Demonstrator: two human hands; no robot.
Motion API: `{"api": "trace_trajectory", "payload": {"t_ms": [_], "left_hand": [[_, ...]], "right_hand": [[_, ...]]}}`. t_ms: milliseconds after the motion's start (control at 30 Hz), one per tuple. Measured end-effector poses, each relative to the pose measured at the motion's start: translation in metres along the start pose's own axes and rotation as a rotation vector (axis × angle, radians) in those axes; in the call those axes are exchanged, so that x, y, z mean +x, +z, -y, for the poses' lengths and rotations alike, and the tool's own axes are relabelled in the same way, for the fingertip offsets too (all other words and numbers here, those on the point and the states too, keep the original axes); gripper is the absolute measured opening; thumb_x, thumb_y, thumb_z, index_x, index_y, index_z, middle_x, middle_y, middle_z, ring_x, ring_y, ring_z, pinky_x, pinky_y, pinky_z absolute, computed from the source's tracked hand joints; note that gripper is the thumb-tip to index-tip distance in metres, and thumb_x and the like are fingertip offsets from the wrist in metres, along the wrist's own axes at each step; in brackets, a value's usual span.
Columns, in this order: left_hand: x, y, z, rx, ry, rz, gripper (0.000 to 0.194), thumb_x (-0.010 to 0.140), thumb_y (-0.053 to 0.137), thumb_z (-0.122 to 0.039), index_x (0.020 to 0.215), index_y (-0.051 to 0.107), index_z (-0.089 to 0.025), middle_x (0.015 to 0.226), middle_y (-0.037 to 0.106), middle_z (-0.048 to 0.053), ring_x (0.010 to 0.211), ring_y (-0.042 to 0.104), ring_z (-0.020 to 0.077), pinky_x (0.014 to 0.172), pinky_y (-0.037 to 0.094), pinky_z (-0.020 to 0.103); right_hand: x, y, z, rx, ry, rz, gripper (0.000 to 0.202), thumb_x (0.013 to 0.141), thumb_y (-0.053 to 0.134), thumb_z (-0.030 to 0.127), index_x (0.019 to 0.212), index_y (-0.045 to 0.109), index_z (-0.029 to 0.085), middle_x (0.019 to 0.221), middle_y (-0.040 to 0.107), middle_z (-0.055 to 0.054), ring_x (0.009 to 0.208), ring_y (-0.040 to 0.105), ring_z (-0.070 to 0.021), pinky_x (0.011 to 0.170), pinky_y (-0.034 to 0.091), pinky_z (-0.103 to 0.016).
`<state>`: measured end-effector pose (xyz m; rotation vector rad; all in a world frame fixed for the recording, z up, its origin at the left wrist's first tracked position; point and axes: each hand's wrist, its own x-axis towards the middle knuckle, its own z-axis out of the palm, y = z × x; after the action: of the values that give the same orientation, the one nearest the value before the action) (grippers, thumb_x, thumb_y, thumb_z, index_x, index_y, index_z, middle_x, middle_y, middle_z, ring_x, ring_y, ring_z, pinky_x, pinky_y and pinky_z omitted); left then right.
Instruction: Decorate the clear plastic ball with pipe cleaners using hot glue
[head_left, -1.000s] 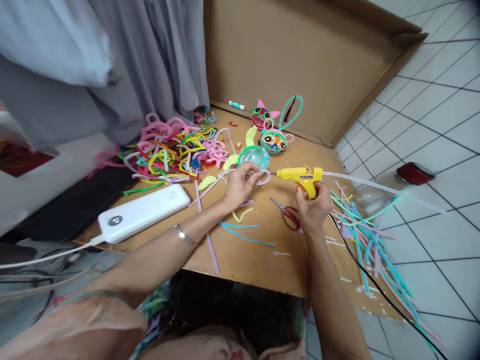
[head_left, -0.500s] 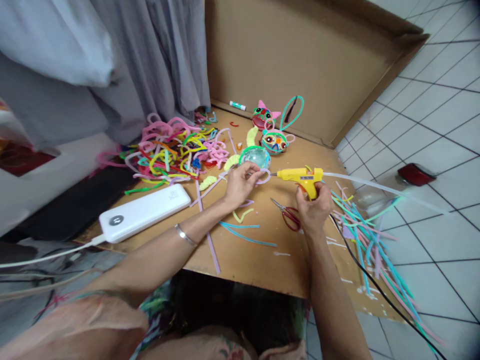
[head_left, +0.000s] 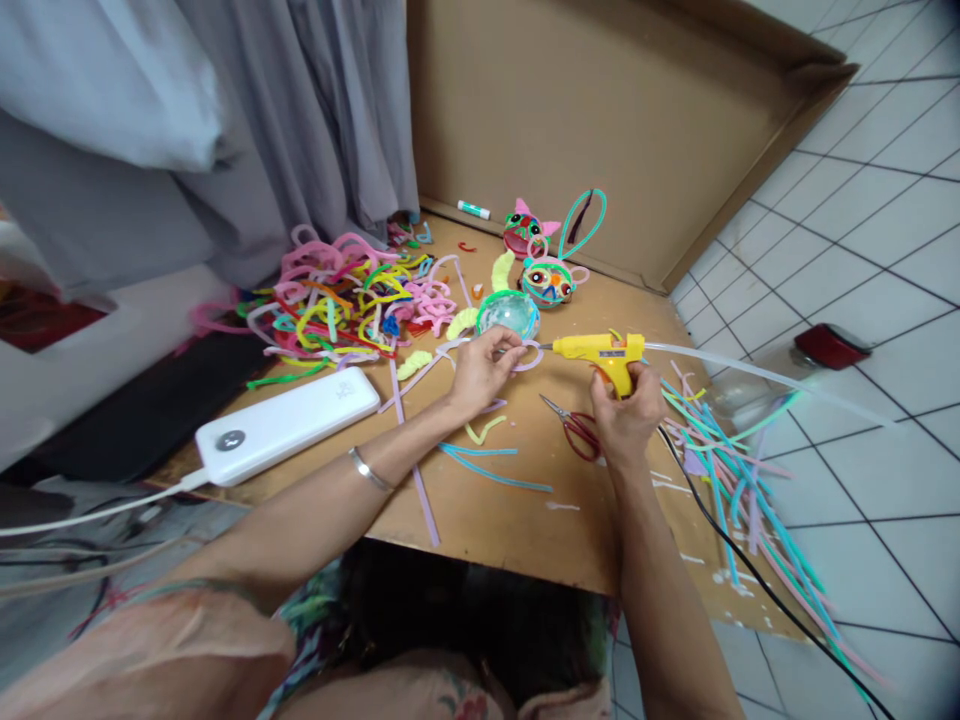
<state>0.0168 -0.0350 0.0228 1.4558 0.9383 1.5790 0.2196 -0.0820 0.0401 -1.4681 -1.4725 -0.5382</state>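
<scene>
Pinched in my left hand (head_left: 484,375) is a lilac pipe cleaner (head_left: 534,357) bent into a loop. My right hand (head_left: 630,405) grips a yellow glue gun (head_left: 600,348), its nozzle pointing left at the loop; whether tip and loop touch, I cannot tell. A long clear glue stick (head_left: 720,362) sticks out of the gun's back. Just beyond my left hand sits a clear ball (head_left: 508,315) with a green pipe cleaner around it. Red-handled scissors (head_left: 574,427) lie below the gun.
A heap of colourful pipe cleaners (head_left: 360,300) lies left, behind a white power bank (head_left: 289,425). Two decorated animal-face balls, one with round pink ears (head_left: 547,283), stand at the back near a glue stick tube (head_left: 474,210). Straight pipe cleaners (head_left: 739,490) and a black cord (head_left: 720,520) lie right.
Hardly anything differs. Both hands, the lilac loop and the glue gun keep their places; the whole view has shifted very slightly.
</scene>
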Motion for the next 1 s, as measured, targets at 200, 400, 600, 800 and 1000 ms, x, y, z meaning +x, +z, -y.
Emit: {"api": "trace_trajectory", "payload": {"t_ms": [200, 400, 600, 800, 1000], "left_hand": [[0.001, -0.002, -0.003, -0.013, -0.003, -0.005, 0.013, 0.081, 0.07, -0.028, 0.081, 0.062, -0.018, 0.068, 0.065, -0.001, 0.053, 0.059, 0.0097, 0.053, 0.048, 0.021], [0.003, -0.002, -0.005, -0.012, -0.01, -0.024, 0.015, 0.081, 0.071, -0.03, 0.081, 0.062, -0.017, 0.065, 0.065, -0.001, 0.051, 0.058, 0.0096, 0.053, 0.048, 0.021], [0.005, -0.004, -0.004, -0.059, -0.013, -0.034, 0.018, 0.078, 0.073, -0.031, 0.082, 0.062, -0.017, 0.069, 0.066, 0.0, 0.055, 0.06, 0.0102, 0.052, 0.05, 0.021], [0.007, -0.004, -0.006, -0.12, -0.059, -0.045, 0.023, 0.077, 0.074, -0.033, 0.091, 0.068, -0.015, 0.083, 0.074, 0.005, 0.067, 0.067, 0.0134, 0.06, 0.055, 0.023], [0.008, -0.002, -0.013, -0.215, -0.159, -0.057, 0.019, 0.073, 0.075, -0.03, 0.084, 0.07, -0.015, 0.077, 0.075, 0.004, 0.069, 0.069, 0.014, 0.069, 0.056, 0.025]], "right_hand": [[0.001, -0.001, 0.001, -0.017, 0.001, 0.002, 0.025, 0.083, 0.059, 0.042, 0.096, 0.054, 0.021, 0.084, 0.064, -0.006, 0.077, 0.063, -0.0224, 0.072, 0.049, -0.034], [0.001, -0.002, -0.001, 0.006, 0.043, 0.032, 0.027, 0.08, 0.058, 0.042, 0.096, 0.053, 0.021, 0.085, 0.063, -0.006, 0.076, 0.062, -0.0223, 0.075, 0.05, -0.036], [0.002, -0.003, 0.003, -0.029, 0.116, 0.002, 0.031, 0.078, 0.059, 0.046, 0.096, 0.051, 0.022, 0.088, 0.063, -0.007, 0.08, 0.062, -0.024, 0.077, 0.05, -0.036], [0.002, 0.003, -0.009, -0.158, 0.316, 0.127, 0.038, 0.079, 0.055, 0.047, 0.103, 0.051, 0.018, 0.097, 0.063, -0.014, 0.092, 0.061, -0.0307, 0.085, 0.047, -0.044], [-0.007, 0.013, -0.035, -0.263, 0.44, 0.34, 0.043, 0.082, 0.055, 0.047, 0.108, 0.052, 0.013, 0.1, 0.065, -0.019, 0.093, 0.061, -0.0323, 0.083, 0.047, -0.043]]}}
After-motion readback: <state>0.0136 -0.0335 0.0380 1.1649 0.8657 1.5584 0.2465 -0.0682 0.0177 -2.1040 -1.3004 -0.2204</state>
